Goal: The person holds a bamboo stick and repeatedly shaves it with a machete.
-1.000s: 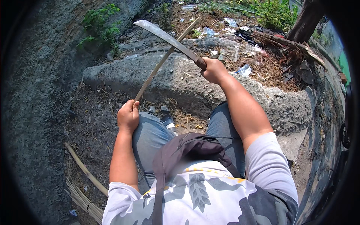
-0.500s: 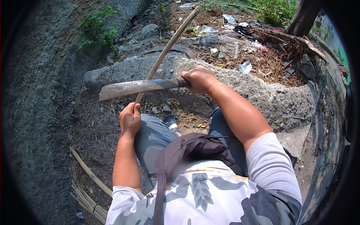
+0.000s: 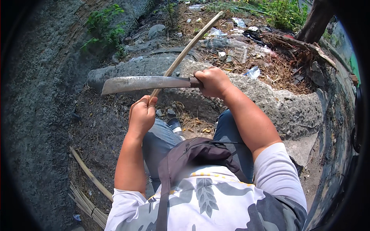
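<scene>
My left hand [image 3: 142,115] is closed round the lower end of a long pale strip of split bamboo or wood [image 3: 189,47], which slants up and away to the right. My right hand [image 3: 214,81] grips the dark handle of a machete [image 3: 146,83]. Its broad, worn blade points left and lies across the strip just above my left fist. Blade and strip appear to touch where they cross. My left fingers hide the strip's near end.
A rough concrete ledge [image 3: 246,94] runs across in front of my knees. Beyond it lie litter and dry leaves [image 3: 269,75] near a tree trunk [image 3: 315,21]. A wall [image 3: 42,115] rises at left. A bundle of thin strips [image 3: 90,208] and a longer pole [image 3: 90,175] lie at lower left.
Both hands have shifted slightly right, the left also upward. The strip's far end has swung right and down a little, and the blade crosses nearer my left fist.
</scene>
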Demonstrator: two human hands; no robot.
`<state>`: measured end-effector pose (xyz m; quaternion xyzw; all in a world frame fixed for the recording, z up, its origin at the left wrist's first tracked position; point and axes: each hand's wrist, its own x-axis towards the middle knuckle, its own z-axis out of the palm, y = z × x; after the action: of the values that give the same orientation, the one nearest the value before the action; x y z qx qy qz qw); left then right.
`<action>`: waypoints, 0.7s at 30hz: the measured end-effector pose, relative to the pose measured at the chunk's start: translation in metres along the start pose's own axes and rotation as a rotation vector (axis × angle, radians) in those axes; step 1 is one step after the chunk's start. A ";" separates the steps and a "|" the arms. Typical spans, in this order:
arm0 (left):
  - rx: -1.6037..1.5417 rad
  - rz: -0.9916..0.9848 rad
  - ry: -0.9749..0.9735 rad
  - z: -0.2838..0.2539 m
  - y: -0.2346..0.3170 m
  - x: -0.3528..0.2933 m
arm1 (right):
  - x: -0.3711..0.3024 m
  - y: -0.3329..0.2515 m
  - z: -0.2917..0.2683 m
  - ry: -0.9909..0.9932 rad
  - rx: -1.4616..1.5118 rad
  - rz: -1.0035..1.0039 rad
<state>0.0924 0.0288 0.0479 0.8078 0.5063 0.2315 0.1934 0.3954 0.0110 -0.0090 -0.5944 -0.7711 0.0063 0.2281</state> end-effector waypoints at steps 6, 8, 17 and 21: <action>-0.130 -0.192 -0.071 0.005 0.016 -0.004 | -0.007 0.000 0.009 -0.049 0.166 0.112; -0.130 -0.161 -0.040 0.017 0.024 -0.003 | -0.010 -0.002 0.003 0.014 0.271 0.127; -0.176 -0.196 -0.224 0.010 0.011 -0.003 | -0.010 0.003 -0.006 -0.049 0.148 0.045; -0.213 -0.224 -0.152 0.007 -0.001 -0.011 | 0.002 -0.008 -0.006 -0.180 0.080 0.084</action>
<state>0.0915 0.0192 0.0394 0.7365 0.5498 0.1989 0.3402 0.3900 0.0091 -0.0010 -0.6138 -0.7620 0.0998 0.1809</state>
